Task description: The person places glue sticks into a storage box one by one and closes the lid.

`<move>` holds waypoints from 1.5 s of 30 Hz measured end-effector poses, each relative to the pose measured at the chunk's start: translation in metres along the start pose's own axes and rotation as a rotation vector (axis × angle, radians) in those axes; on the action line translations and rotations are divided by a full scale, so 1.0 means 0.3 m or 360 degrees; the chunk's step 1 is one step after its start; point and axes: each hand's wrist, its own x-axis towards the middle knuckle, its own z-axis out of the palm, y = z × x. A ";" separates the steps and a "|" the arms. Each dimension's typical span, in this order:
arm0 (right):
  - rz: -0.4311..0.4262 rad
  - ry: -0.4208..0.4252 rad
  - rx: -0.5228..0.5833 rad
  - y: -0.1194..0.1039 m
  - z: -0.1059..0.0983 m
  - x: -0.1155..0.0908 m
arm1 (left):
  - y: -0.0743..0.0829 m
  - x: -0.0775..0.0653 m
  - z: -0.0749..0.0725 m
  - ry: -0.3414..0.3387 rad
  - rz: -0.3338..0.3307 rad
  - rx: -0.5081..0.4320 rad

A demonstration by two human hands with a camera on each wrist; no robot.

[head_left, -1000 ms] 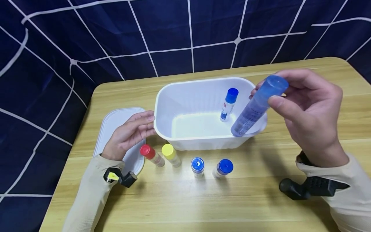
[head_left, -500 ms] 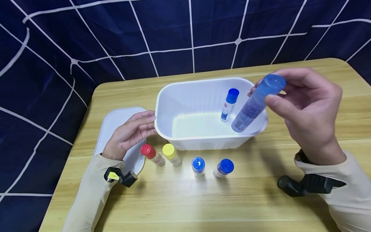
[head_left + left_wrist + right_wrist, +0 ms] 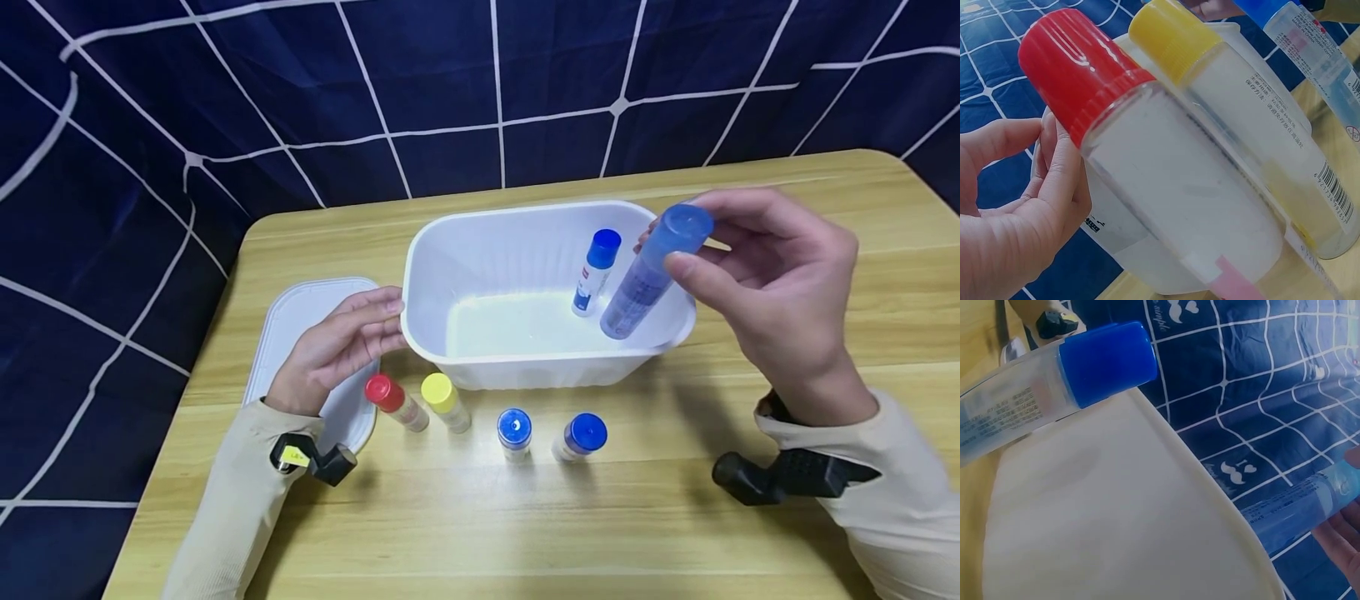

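A white plastic tub (image 3: 517, 371) stands mid-table. At its left end my left hand (image 3: 341, 346) pinches the rim between thumb and fingers. My right hand (image 3: 783, 287) holds a translucent blue glue bottle (image 3: 645, 283) by its upper end, tilted. Its lower end is inside the tub's right end; whether it touches the floor I cannot tell. Beside it a small blue-capped glue stick (image 3: 595, 275) stands in the tub. In front are a red-capped glue bottle (image 3: 1166, 181), a yellow-capped one (image 3: 1254, 112) and two blue-capped bottles, one left (image 3: 514, 433), one right (image 3: 581, 437).
A white lid (image 3: 300, 308) lies on the wooden table (image 3: 480, 533), partly under my left hand and forearm. Dark blue cloth with white lines (image 3: 442, 83) hangs behind the table and at its left side.
My right hand has moved a little left with the blue glue bottle, which is more upright and lower in the tub. My left hand has kept its place at the rim.
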 end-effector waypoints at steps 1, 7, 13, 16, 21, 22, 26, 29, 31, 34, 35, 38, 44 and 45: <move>-0.0002 0.0001 -0.0031 0.000 0.001 -0.001 | 0.000 0.000 0.000 0.0001 -0.0001 -0.0006; 0.0009 -0.0011 -0.0195 0.001 -0.004 -0.007 | -0.002 0.001 0.000 0.0000 0.0008 -0.0014; 0.0071 -0.0043 -0.0292 0.000 -0.011 -0.016 | -0.005 0.000 0.000 0.0020 0.0011 -0.0023; 0.0110 -0.0039 -0.0319 -0.001 -0.013 -0.021 | -0.007 -0.002 0.000 0.0024 0.0010 -0.0025; 0.0149 -0.0031 -0.0338 0.001 -0.014 -0.028 | -0.009 -0.004 -0.001 0.0011 0.0009 -0.0027; 0.0152 -0.0033 -0.0327 0.002 -0.014 -0.028 | -0.009 -0.004 -0.001 0.0010 0.0009 -0.0024; 0.0166 -0.0035 -0.0294 0.004 -0.013 -0.030 | -0.010 -0.004 -0.002 0.0009 0.0013 -0.0019; 0.0192 -0.0050 -0.0328 0.001 -0.014 -0.032 | -0.010 -0.005 -0.003 0.0009 0.0012 -0.0026; 0.0223 -0.0066 -0.0389 -0.002 -0.016 -0.033 | -0.010 -0.004 -0.004 0.0012 0.0015 -0.0027; 0.0269 -0.0102 -0.0464 -0.004 -0.020 -0.035 | -0.009 -0.006 -0.004 0.0022 0.0016 -0.0029; 0.0280 -0.0113 -0.0464 -0.004 -0.022 -0.036 | -0.009 -0.006 -0.004 0.0023 0.0016 -0.0029; 0.0301 -0.0129 -0.0439 -0.001 -0.028 -0.036 | -0.007 -0.006 -0.002 0.0019 0.0016 -0.0023; 0.0335 -0.0168 -0.0406 0.005 -0.035 -0.036 | -0.005 -0.002 0.000 0.0013 0.0017 -0.0022; 0.0342 -0.0175 -0.0397 0.006 -0.036 -0.035 | -0.004 -0.002 0.000 0.0013 0.0016 -0.0023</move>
